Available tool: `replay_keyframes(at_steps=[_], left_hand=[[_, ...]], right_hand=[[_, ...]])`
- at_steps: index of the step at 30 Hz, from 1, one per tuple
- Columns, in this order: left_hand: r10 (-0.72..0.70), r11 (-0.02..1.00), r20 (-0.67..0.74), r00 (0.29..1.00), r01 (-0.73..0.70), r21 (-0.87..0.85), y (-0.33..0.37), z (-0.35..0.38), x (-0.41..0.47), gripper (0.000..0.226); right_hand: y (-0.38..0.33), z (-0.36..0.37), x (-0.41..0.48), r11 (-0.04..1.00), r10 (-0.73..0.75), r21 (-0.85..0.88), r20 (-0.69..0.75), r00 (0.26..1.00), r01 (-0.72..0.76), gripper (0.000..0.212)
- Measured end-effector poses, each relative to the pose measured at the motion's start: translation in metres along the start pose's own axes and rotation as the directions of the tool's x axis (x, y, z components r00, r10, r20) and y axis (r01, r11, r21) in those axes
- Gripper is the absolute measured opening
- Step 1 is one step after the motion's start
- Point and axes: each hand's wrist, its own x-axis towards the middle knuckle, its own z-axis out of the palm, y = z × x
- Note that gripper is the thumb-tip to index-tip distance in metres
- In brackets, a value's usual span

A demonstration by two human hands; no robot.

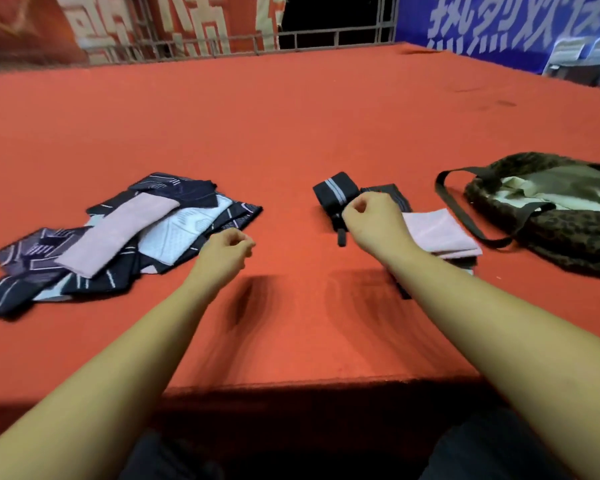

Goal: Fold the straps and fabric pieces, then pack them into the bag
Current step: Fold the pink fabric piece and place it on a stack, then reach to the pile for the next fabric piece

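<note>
Lap and forearms: dark-trousered knees fill the bottom of the head view, with both bare forearms reaching over the near edge of the red felt-covered table.
Left hand: fingers curled in with nothing visible in them. It hangs over the felt just beside the pile's right corner, likely placed to draw the next piece.
Right hand: fingertips pinch the black elastic strap with a grey stripe, folded into a short bundle near the table's middle. The grip appears meant to stop the fold springing open, and one loose end trails toward the near edge.
Unfolded pile: dark patterned, white and pink fabric pieces lie heaped and overlapping toward the left edge, not yet folded.
Folded stack: a pink folded cloth sits on darker pieces just right of the right hand, staged between strap and bag.
Bag: a leopard-print fabric bag lies at the right edge, its mouth gaping on a pale lining and its dark shoulder strap looped toward the stack, ready for loading.
Progress: folding looks partway done, and nothing folded is seen in the bag.
</note>
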Motion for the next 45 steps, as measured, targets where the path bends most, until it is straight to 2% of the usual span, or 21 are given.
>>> replay_keyframes(at_steps=[3,8,10,14,18,22,26,29,31,35,37,39,40,41,45], left_hand=[[-0.018,0.986,-0.100,0.995,0.034,0.164,-0.046,-0.058,-0.009,0.013],[0.013,0.953,-0.283,0.959,0.074,0.295,-0.105,-0.123,-0.028,0.009],[0.051,0.924,-0.325,0.944,0.079,0.375,-0.128,-0.138,-0.028,0.016],[0.058,0.803,-0.263,0.963,0.112,0.585,-0.174,-0.138,-0.031,0.043],[0.122,0.758,-0.252,0.960,0.073,0.648,-0.189,-0.130,-0.030,0.053],[0.139,0.740,-0.259,0.956,0.073,0.669,-0.192,-0.130,-0.028,0.056],[0.162,0.733,-0.261,0.952,0.061,0.677,-0.195,-0.129,-0.026,0.054],[0.163,0.739,-0.266,0.950,0.061,0.671,-0.196,-0.129,-0.025,0.054],[0.155,0.752,-0.270,0.950,0.064,0.656,-0.196,-0.129,-0.027,0.054],[0.134,0.793,-0.276,0.952,0.064,0.606,-0.195,-0.132,-0.027,0.049],[0.131,0.820,-0.293,0.947,0.062,0.569,-0.196,-0.135,-0.027,0.040],[0.137,0.839,-0.303,0.943,0.052,0.542,-0.194,-0.137,-0.027,0.036],[0.136,0.849,-0.305,0.943,0.048,0.527,-0.193,-0.139,-0.026,0.035],[0.130,0.857,-0.307,0.943,0.049,0.512,-0.191,-0.139,-0.027,0.034],[0.089,0.873,-0.341,0.936,0.091,0.478,-0.180,-0.134,-0.035,0.036]], right_hand=[[-0.029,0.053,-0.006,0.998,0.068,0.003,0.146,0.987,-0.069,0.026],[-0.067,0.143,-0.009,0.986,0.113,0.079,0.326,0.939,-0.147,0.012],[-0.085,0.173,-0.013,0.984,0.108,0.087,0.403,0.909,-0.155,0.008],[-0.111,0.224,-0.012,0.941,0.171,0.181,0.475,0.863,-0.286,0.015],[-0.138,0.260,-0.007,0.827,0.256,0.295,0.559,0.788,-0.478,0.015],[-0.148,0.286,0.001,0.756,0.385,0.220,0.613,0.690,-0.617,0.015],[-0.151,0.308,0.007,0.721,0.480,0.181,0.566,0.670,-0.669,0.012],[-0.151,0.313,0.006,0.702,0.478,0.246,0.533,0.698,-0.669,0.018],[-0.152,0.309,0.003,0.698,0.445,0.309,0.519,0.730,-0.646,0.012],[-0.146,0.281,-0.013,0.733,0.261,0.482,0.452,0.853,-0.480,0.007],[-0.137,0.255,-0.023,0.732,0.179,0.541,0.435,0.883,-0.415,0.010],[-0.126,0.224,-0.037,0.701,0.152,0.582,0.443,0.884,-0.412,0.012],[-0.118,0.206,-0.045,0.661,0.171,0.604,0.456,0.873,-0.445,0.005],[-0.108,0.190,-0.053,0.611,0.204,0.618,0.480,0.853,-0.494,0.007],[-0.062,0.135,-0.089,0.370,0.341,0.660,0.558,0.756,-0.654,0.030]])
